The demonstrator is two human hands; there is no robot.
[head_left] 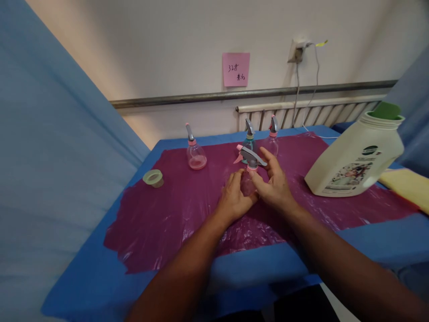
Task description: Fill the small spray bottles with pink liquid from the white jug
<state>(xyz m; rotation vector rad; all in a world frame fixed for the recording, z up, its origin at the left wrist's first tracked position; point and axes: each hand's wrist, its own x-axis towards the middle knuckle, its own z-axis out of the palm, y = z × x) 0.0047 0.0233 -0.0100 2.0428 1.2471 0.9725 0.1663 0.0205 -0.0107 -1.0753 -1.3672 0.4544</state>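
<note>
A clear spray bottle (pixel 247 183) with a pink collar and a grey and pink spray head stands between my hands, over the dark red plastic sheet. My left hand (pixel 234 197) is wrapped round the lower left of its body. The fingers of my right hand (pixel 275 185) close on the pink collar just under the spray head, with the index finger raised behind the lever. Behind it are a teal spray bottle (pixel 248 143) and another clear one with a pink collar (pixel 271 144). To the left, a spray bottle (pixel 196 156) holds some pink liquid.
A small translucent cup (pixel 154 179) sits at the left of the sheet (pixel 161 223). At the right stand a large cream jug (pixel 351 156) with something green in its mouth and a yellow cloth (pixel 407 185). Blue curtains hang on both sides.
</note>
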